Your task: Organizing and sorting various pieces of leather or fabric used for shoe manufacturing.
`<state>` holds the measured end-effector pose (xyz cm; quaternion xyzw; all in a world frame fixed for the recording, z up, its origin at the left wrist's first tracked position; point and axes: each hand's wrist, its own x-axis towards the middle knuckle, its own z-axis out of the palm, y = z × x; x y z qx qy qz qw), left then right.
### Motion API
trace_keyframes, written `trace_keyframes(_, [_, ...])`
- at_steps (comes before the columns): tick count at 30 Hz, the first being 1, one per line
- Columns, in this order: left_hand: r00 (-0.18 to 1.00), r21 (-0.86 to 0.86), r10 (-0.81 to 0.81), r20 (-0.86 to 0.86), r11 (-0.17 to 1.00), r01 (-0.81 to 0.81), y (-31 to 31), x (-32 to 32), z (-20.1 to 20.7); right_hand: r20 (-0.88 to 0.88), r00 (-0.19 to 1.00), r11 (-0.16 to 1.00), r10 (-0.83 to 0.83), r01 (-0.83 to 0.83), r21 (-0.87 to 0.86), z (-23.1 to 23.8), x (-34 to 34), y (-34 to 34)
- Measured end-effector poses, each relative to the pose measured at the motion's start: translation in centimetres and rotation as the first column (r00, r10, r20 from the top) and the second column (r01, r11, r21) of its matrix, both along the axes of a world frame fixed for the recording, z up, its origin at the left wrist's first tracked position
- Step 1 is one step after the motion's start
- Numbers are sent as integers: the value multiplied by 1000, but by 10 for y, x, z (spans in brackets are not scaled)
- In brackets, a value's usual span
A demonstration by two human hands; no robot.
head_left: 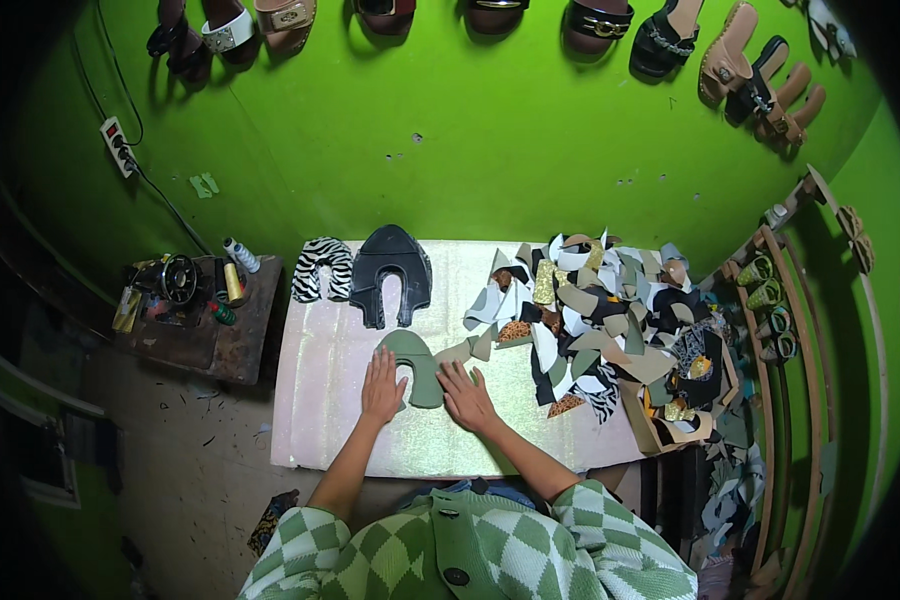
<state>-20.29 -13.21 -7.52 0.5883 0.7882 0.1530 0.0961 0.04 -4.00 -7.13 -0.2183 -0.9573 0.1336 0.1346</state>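
An olive-green horseshoe-shaped piece (425, 378) lies flat on the pale, shiny tabletop (410, 452), its gap toward me. My left hand (378, 388) rests along its left side with the fingers stretched out. On the other side lies my right hand (467, 395), flat with fingers spread, its fingertips at the piece's right edge. Two small tan scraps (457, 352) sit just beyond the right fingertips. Farther back stands a larger black horseshoe-shaped form (391, 262), and to its left a zebra-striped horseshoe piece (315, 257). Neither hand grips anything.
Mixed cut scraps (580, 310) heap over the table's right side, spilling around a cardboard box (660, 432). At left, a sewing machine (170, 285) and thread spools (240, 255) stand on a dark table. A wooden rack (805, 400) stands right; sandals (725, 60) hang along the green wall.
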Motion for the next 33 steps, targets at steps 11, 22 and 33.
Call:
trace_keyframes(11, [1000,229,13,-16,973,-8,59,55,9,-149,867,864,-476,430,-263,7,28,96])
trace_keyframes(22, [999,201,-39,36,979,31,111,92,2,-352,821,613,-450,-2,-790,-4,37,112])
trace_keyframes(33, [947,17,-247,205,968,249,103,119,7,-102,989,895,-109,53,-442,-2,164,105])
